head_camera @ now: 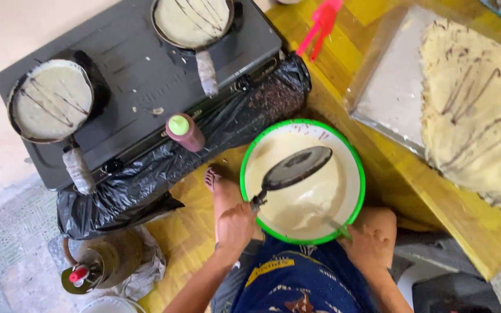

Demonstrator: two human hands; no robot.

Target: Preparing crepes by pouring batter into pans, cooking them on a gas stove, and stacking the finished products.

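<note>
Two pans (pixel 50 99) of batter are sitting on the stove (pixel 129 69). The left hand (pixel 234 226) is gripping a dark pan (pixel 296 168) over the green-rimmed bowl (pixel 359 174) of batter; the right hand (pixel 371 237) is closing around a ladle (pixel 334 225) handle at the bowl's rim.

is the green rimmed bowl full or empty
Partly full: pale batter covers the bottom of the round green-rimmed bowl, well below the rim. The left hand holds a dark pan over it.

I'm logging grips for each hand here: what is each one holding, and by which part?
Left hand holds the dark pan by its handle end. Right hand grips a utensil's handle.
</note>
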